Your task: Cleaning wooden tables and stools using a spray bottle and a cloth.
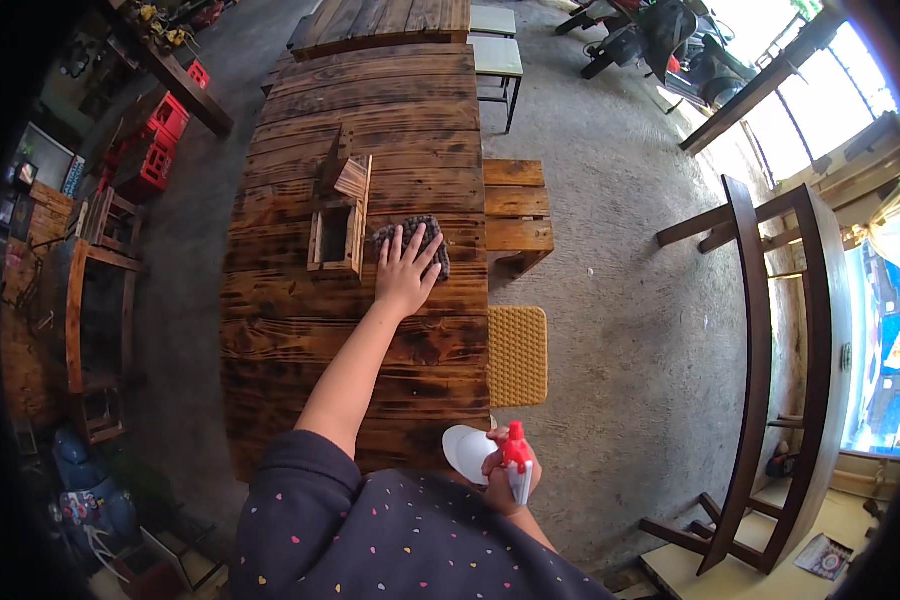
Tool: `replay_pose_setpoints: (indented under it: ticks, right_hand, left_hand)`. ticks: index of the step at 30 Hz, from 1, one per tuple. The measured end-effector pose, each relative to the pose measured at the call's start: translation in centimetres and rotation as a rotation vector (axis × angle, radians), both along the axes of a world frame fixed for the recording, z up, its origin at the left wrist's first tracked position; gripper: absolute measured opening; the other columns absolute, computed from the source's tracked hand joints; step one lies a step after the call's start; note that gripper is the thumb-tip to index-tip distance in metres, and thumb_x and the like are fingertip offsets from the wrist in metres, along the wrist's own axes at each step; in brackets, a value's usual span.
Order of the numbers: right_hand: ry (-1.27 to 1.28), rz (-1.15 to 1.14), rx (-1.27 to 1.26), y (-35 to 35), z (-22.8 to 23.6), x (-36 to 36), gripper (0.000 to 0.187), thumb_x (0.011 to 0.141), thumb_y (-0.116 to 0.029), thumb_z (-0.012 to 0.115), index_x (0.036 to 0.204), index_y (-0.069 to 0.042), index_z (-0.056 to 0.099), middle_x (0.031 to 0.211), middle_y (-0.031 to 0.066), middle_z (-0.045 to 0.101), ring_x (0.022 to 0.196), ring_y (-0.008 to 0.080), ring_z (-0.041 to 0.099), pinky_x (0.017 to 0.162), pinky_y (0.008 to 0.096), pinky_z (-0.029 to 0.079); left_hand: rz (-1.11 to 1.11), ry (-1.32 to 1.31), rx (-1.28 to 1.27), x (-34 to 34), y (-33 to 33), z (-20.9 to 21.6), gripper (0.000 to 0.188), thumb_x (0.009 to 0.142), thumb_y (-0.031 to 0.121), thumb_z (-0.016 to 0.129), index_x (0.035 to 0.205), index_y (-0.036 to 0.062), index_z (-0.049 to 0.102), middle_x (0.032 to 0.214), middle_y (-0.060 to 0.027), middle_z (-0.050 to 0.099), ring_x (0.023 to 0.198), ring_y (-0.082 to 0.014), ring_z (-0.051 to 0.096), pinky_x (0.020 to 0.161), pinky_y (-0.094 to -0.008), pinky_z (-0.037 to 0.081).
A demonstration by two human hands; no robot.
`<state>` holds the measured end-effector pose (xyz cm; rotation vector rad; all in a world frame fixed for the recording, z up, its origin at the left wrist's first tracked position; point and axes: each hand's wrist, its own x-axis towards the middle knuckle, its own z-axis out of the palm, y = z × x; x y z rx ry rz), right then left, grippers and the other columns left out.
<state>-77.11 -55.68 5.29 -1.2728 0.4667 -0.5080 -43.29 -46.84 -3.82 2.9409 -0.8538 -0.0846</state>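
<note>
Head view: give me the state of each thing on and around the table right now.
Left hand: flat, pressing on the cloth.
Dark cloth: spread on the table, under the fingers.
Right hand: gripping the spray bottle.
Spray bottle: upright, off the table.
Wooden box: open-topped, beside the cloth.
Wooden table: dark planks.

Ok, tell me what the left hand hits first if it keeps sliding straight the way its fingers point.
Probably nothing soon: the left hand, flat on the dark cloth, points along bare table planks. The wooden box sits just left of that line.
</note>
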Motion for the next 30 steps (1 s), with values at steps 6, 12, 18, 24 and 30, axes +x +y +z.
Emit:
replay_pose_setpoints:
  ticks: [6,12,18,24,30]
  right_hand:
    - [0.064,-0.039,-0.053,1.2,0.9,0.4,0.026,0.086,-0.004,0.049,0.105,0.01,0.058,0.096,0.0179,0.066,0.059,0.013,0.061,0.053,0.024,0.048]
    - [0.104,-0.09,-0.047,1.1,-1.5,0.2,0.029,0.083,-0.008,0.05,0.105,0.009,0.059,0.087,0.016,0.065,0.072,0.02,0.063,0.072,0.0356,0.052]
    - [0.099,-0.145,0.212,-0.3,-1.4,0.9,0.043,0.068,0.001,0.042,0.108,0.009,0.055,0.075,0.0129,0.063,0.075,0.0225,0.062,0.086,0.0398,0.049]
    - [0.063,-0.217,0.36,-0.6,-1.5,0.8,0.045,0.064,0.004,0.038,0.106,0.011,0.054,0.07,0.0126,0.061,0.083,0.0227,0.061,0.089,0.0412,0.048]
    - [0.038,-0.141,0.265,-0.7,0.2,1.3,0.041,0.068,0.004,0.042,0.106,0.012,0.055,0.086,0.0169,0.063,0.054,0.0126,0.056,0.07,0.0282,0.051]
  left_hand:
    - [0.206,0.002,-0.02,6.9,-4.4,-0.2,0.057,0.1,0.05,0.029,0.152,0.0331,0.018,0.161,-0.0009,0.012,0.146,-0.0349,0.01,0.118,-0.0492,0.009]
    - [-0.055,-0.097,-0.1,8.6,-10.4,-2.1,0.054,0.099,0.048,0.03,0.151,0.0346,0.024,0.16,-0.0006,0.017,0.146,-0.035,0.014,0.118,-0.0493,0.007]
    - [0.023,0.029,0.039,11.0,-8.5,-0.8,0.056,0.099,0.057,0.019,0.152,0.0385,0.015,0.16,0.0048,0.012,0.148,-0.0296,0.008,0.12,-0.0455,0.005]
    - [0.295,-0.039,0.02,12.2,-4.9,-1.5,0.055,0.1,0.053,0.023,0.152,0.0344,0.02,0.16,0.0005,0.014,0.146,-0.0342,0.011,0.118,-0.0483,0.01]
    - [0.51,-0.009,0.008,11.6,-10.2,-1.5,0.055,0.101,0.047,0.023,0.153,0.0303,0.018,0.16,-0.0032,0.014,0.144,-0.0436,0.01,0.117,-0.0537,0.007]
